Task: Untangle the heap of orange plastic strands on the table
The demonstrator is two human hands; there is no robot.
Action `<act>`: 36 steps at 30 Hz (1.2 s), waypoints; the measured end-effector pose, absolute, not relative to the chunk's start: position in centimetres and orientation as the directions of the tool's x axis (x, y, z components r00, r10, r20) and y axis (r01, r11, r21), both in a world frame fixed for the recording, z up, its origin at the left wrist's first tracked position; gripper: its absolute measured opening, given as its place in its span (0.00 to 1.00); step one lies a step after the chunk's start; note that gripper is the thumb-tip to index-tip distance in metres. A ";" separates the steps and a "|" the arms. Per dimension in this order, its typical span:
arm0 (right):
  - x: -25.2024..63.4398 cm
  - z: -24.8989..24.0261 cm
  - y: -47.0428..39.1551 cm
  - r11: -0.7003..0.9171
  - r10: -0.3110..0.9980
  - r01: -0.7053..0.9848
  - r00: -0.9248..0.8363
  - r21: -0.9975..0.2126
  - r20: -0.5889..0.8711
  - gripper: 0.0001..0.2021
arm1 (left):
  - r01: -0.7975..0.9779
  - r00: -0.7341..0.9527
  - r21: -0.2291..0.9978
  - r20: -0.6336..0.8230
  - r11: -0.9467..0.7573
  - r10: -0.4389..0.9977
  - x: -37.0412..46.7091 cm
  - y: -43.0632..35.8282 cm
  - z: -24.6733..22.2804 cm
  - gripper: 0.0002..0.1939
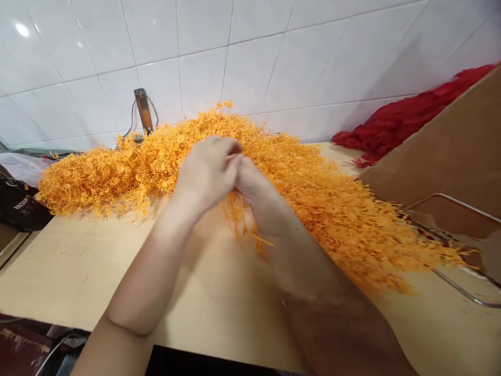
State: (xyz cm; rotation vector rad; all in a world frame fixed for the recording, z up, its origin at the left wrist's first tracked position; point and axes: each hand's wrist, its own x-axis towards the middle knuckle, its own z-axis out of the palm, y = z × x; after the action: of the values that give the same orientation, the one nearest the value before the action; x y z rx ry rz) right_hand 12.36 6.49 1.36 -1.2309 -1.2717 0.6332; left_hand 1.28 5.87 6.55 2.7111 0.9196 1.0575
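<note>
Just beyond the left hand (207,169) and right hand (256,185), whose grip on thin dangling orange strands (236,216) cannot be told, a long frilly orange foliage heap (287,167) is spread left to right on the pale worktop (94,250), slanting nearer beside the right forearm (309,271).

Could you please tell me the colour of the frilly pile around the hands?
The pile is yellow-orange, as the head view shows.
</note>
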 end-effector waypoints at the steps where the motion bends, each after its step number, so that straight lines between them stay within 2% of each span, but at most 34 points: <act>1: 12.9 1.8 6.6 0.292 0.918 0.172 0.226 -0.941 0.326 0.15 | 0.512 0.550 0.360 0.560 -0.780 0.620 0.2 6.6 7.1 0.12; 5: 13.7 2.8 6.1 0.312 0.941 -0.164 0.189 -0.936 0.281 0.20 | 0.554 0.560 0.543 0.319 -0.632 0.765 -1.9 9.3 6.9 0.17; 8: 13.4 3.1 5.8 0.370 0.916 -0.174 0.230 -0.913 0.328 0.20 | 0.477 0.649 0.639 0.206 -0.603 0.732 -1.2 9.9 5.9 0.14; 13: 13.1 3.1 5.9 0.398 0.900 -0.151 0.255 -0.905 0.353 0.19 | 0.294 0.701 0.788 0.208 -0.541 0.682 -0.5 9.2 5.9 0.07; 19: 12.9 3.4 5.8 0.393 0.896 -0.154 0.287 -0.907 0.340 0.19 | 0.340 0.698 0.775 0.172 -0.533 0.695 -0.9 9.3 6.2 0.08; 22: 12.9 3.5 5.7 0.403 0.891 -0.159 0.294 -0.901 0.347 0.19 | 0.344 0.612 0.789 0.222 -0.509 0.759 -0.8 9.6 5.9 0.06; 27: 12.7 3.5 5.7 0.413 0.883 -0.207 0.332 -0.887 0.333 0.18 | 0.165 0.512 0.891 0.289 -0.423 0.809 -0.5 9.9 5.7 0.06; 30: 12.5 3.6 5.7 0.395 0.888 -0.230 0.344 -0.889 0.306 0.20 | 0.111 0.447 0.883 0.366 -0.457 0.816 0.0 9.9 5.6 0.07; 33: 12.4 3.7 5.3 0.360 0.916 -0.269 0.283 -0.893 0.284 0.22 | 0.103 0.414 0.847 0.441 -0.522 0.797 0.5 10.0 5.4 0.03; 36: 12.5 3.9 5.0 0.246 0.969 -0.317 0.116 -0.916 0.220 0.24 | 0.085 0.428 0.828 0.472 -0.555 0.770 0.6 10.0 5.4 0.02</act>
State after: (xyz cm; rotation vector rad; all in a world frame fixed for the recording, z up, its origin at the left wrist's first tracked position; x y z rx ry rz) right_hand 12.46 4.98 3.90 -0.8303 -1.0114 1.1200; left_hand 0.57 10.01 5.37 1.9323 0.7229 1.1597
